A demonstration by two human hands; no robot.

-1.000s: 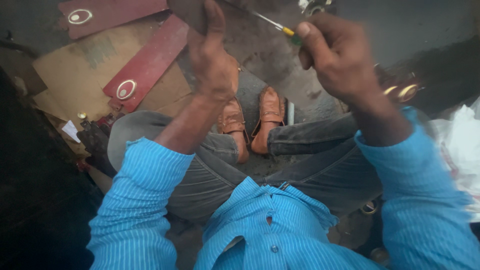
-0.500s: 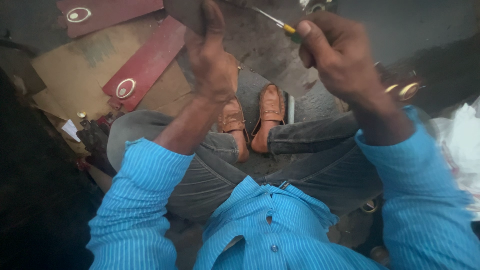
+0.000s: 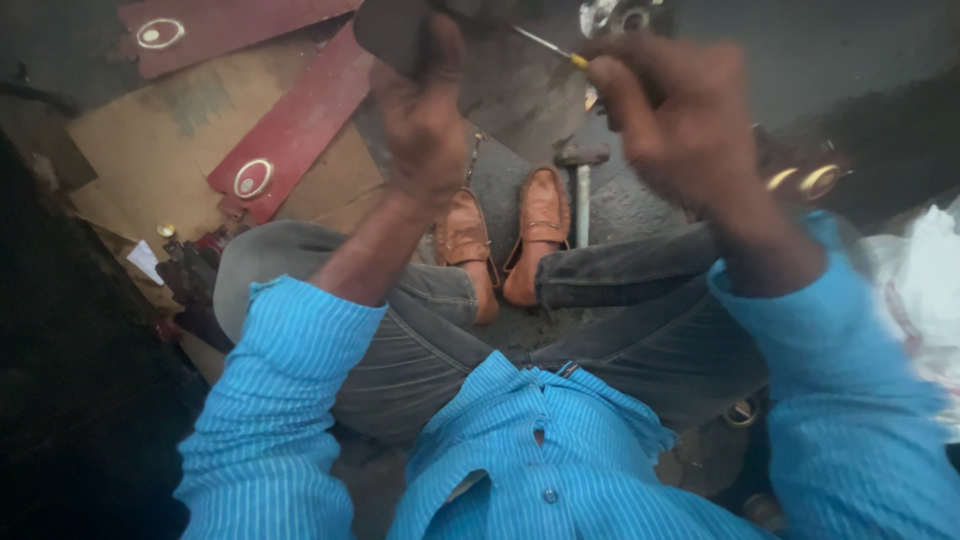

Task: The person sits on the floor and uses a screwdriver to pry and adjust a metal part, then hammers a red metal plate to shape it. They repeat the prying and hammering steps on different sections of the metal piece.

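While my left hand [image 3: 425, 110] clamps the dark sole [image 3: 392, 30] up high and my right hand [image 3: 675, 120] pinches the thin tool [image 3: 545, 45], I note: a slip could jab the fingers [image 3: 445, 50].

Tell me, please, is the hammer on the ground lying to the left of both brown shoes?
No, the hammer lies on the ground just right of the brown shoes, beside the right-hand one.

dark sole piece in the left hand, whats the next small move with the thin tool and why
Probably ease the thin tool's tip onto the dark sole piece. The left hand holds the piece up, the right hand grips the yellow-collared tool, and its tip looks just short of the piece, though blur hides contact.
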